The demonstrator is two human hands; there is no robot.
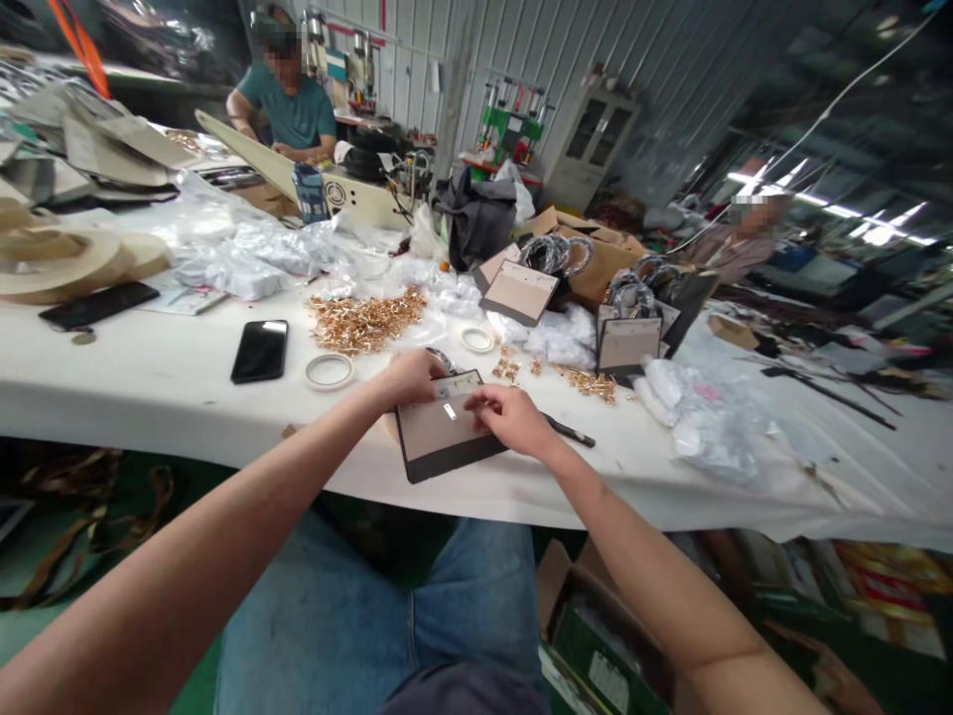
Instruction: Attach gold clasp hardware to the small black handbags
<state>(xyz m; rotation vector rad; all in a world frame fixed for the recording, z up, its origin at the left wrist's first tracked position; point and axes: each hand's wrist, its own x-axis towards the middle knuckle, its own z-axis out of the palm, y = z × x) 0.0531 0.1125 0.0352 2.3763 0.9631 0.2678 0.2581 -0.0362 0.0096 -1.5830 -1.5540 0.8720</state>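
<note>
A flat taupe panel with a dark border (447,439) lies at the front edge of the white-covered table, a small light patch on its face. My left hand (417,379) is closed at the panel's upper left edge, its fingertips partly hidden. Over the panel's right side, my right hand (512,417) has its fingers pinched together; anything between them is too small to make out. A dark coiled piece (441,357) shows just behind my left hand. Right of my right hand lies a black pen-like tool (570,430).
Gold-coloured metal pieces (364,320) form a pile behind my hands, near a roll of tape (329,371) and a black phone (259,351). Similar panels (519,290) with wrapped coils stand behind. Plastic bags (707,422) lie right. A person (290,109) sits across the table.
</note>
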